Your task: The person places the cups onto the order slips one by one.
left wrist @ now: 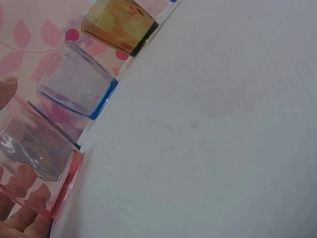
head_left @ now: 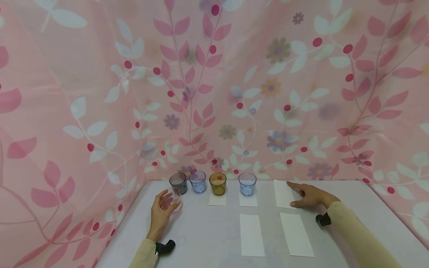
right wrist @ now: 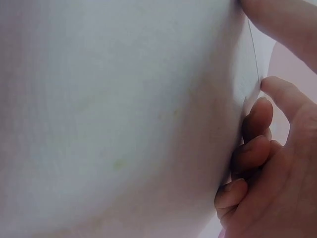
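My left hand [head_left: 161, 210] grips a clear pink glass [head_left: 175, 204] near the back left of the table. In the left wrist view the pink glass [left wrist: 37, 168] is tilted in the picture, with its thick base close to the tabletop. Just behind it stands a dark grey glass [head_left: 178, 184], partly covered. My right hand [head_left: 310, 195] is at a white paper strip [head_left: 281, 195] at the back right. Its index finger reaches the strip's far corner and its thumb the near edge, while the other fingers are bent, as the right wrist view shows.
A light blue glass [head_left: 198, 182] stands beside the grey one. An amber glass [head_left: 218, 185] and another blue glass [head_left: 247, 185] each stand on a paper strip. Two more strips, one left [head_left: 252, 236] and one right [head_left: 297, 235], lie nearer. A floral curtain [head_left: 234, 93] hangs behind the table.
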Demonstrator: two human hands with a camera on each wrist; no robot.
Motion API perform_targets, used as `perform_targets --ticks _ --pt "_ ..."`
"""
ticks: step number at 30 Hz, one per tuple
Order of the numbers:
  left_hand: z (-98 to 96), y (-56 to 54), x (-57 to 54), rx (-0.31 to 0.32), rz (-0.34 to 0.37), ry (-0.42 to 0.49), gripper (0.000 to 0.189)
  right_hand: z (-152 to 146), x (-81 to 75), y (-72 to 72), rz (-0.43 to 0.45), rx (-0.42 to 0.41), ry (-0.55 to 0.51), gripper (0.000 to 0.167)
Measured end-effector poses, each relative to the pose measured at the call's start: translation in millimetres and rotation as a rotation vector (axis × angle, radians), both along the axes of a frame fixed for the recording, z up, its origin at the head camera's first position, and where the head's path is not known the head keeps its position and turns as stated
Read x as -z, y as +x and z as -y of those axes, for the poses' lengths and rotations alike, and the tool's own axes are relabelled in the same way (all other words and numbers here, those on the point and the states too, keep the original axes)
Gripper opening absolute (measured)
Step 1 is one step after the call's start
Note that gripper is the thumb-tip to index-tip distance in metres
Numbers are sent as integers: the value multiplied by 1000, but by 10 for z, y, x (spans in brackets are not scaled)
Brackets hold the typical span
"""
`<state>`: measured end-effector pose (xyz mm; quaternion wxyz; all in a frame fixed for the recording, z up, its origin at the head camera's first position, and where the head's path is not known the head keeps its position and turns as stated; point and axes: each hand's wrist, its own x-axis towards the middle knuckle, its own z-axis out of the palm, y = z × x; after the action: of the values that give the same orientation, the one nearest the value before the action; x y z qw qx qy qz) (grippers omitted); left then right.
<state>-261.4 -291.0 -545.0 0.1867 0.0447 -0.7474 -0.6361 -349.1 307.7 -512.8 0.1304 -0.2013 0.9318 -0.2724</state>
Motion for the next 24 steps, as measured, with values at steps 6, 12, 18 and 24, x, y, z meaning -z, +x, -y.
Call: perform_targets --ticks 6,12,18,24 --pt "-2 0 1 3 -10 11 75 10 -28 -10 23 -2 4 101" --pt "15 4 -12 -3 -51 6 72 21 -75 -17 67 17 19 104" --pt "91 11 -93 -41 -85 3 72 22 -101 -36 84 22 28 105" --pt "149 46 -262 -81 -125 34 68 13 -83 -31 112 61 43 107"
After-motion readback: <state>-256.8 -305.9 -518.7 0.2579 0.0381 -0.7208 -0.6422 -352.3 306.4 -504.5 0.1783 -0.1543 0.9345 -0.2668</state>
